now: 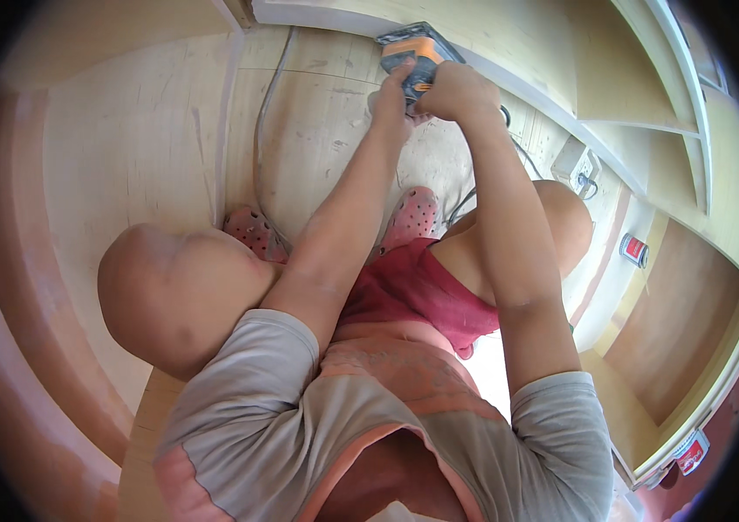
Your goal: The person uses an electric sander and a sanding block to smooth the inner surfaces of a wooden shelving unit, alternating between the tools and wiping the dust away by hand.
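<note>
An orange and dark grey power sander [423,54] rests with its flat pad at the pale front edge of a wooden cabinet frame [335,17]. My left hand [393,103] grips the sander's near left side, its thumb lying on the orange housing. Wrapped over the right side of the body is my right hand [463,90], its fingers curled and partly hidden. Both arms reach straight out between my bent knees. The sander's underside cannot be seen.
A grey cable [262,122] runs along the dusty board floor at the left. To the right are a white power strip [575,165] with a plug, a red-labelled can [634,250] and open cabinet compartments [648,165]. My pink clogs [413,217] stand on the floor.
</note>
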`<state>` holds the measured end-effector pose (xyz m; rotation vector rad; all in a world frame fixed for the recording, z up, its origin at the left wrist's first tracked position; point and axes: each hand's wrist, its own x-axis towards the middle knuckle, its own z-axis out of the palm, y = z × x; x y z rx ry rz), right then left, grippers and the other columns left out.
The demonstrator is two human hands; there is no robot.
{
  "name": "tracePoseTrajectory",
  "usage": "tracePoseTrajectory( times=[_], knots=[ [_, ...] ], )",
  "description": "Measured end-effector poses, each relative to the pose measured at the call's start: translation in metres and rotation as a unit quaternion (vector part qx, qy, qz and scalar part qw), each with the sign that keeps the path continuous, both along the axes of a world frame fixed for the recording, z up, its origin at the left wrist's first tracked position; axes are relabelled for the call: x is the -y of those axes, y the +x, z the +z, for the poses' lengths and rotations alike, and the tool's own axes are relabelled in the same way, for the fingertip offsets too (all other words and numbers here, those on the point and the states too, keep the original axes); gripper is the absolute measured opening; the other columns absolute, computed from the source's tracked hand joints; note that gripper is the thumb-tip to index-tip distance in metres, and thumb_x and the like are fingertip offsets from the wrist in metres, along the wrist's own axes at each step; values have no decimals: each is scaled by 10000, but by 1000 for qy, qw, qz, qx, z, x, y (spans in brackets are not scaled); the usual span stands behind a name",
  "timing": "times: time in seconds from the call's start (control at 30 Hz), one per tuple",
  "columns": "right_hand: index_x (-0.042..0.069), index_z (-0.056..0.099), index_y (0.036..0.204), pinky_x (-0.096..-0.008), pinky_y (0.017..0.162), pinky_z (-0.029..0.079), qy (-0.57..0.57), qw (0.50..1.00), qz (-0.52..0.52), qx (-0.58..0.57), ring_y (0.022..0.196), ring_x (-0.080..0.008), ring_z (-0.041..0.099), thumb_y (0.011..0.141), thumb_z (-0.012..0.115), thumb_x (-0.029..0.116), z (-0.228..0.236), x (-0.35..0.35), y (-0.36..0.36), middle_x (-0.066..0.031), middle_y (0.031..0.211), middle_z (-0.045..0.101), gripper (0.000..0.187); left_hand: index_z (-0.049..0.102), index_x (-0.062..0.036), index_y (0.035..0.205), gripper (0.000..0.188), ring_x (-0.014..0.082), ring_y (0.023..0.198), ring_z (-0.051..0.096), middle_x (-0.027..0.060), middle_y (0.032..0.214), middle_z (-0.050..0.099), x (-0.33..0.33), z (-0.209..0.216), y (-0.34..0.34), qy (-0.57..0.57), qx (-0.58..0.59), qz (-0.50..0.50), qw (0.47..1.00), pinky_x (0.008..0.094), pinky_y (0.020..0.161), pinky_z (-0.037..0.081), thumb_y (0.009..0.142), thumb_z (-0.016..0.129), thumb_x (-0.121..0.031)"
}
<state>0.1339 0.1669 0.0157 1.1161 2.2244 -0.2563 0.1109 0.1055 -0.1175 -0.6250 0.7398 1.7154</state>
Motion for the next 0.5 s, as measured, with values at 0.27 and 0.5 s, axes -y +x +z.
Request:
tracePoseTrajectory(
  times=[0.27, 0.5],
  knots=[
    [90, 706, 905, -350, 755, 511, 5, 999, 5, -32, 863, -223, 674, 605, 746, 304, -1, 2, -12, -58, 840, 709, 371, 523, -88, 1177, 470, 248, 973, 586, 100, 1106, 591, 10, 15, -13, -3, -34, 13, 999, 495, 869, 467, 823, 655, -369],
    [75, 701, 888, -358, 744, 521, -28, 997, 43, -66, 861, -232, 676, 621, 691, 302, -2, 29, -47, -86, 847, 707, 351, 551, -36, 1098, 462, 282, 769, 647, 119, 946, 641, 35, 4, -61, -34, -55, 81, 995, 476, 666, 527, 754, 747, -275]
  ],
)
